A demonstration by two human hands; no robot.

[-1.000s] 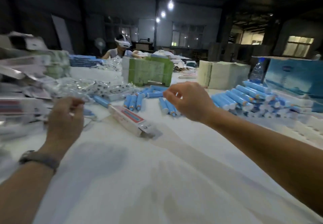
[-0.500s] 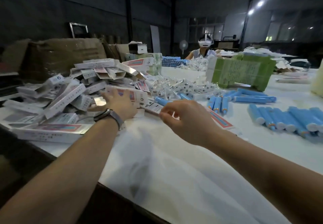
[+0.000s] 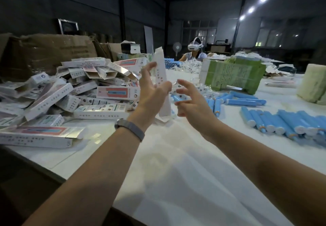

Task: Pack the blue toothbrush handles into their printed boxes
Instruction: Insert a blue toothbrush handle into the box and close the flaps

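Our left hand (image 3: pixel 151 91) has lifted one white printed carton (image 3: pixel 161 77) upright off the pile, thumb pinching it, while our right hand (image 3: pixel 191 102) nears with fingers spread, and the blue cylindrical toothbrush handles (image 3: pixel 275 121) wait on the bench (image 3: pixel 176 172).

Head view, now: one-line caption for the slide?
Left hand holds a printed box upright while the open right hand reaches toward it, between the box pile and blue handles.

Dim factory packing hall; long white table (image 3: pixel 176 181); heaped printed boxes (image 3: pixel 70 91); stacked cartons (image 3: pixel 53 49)
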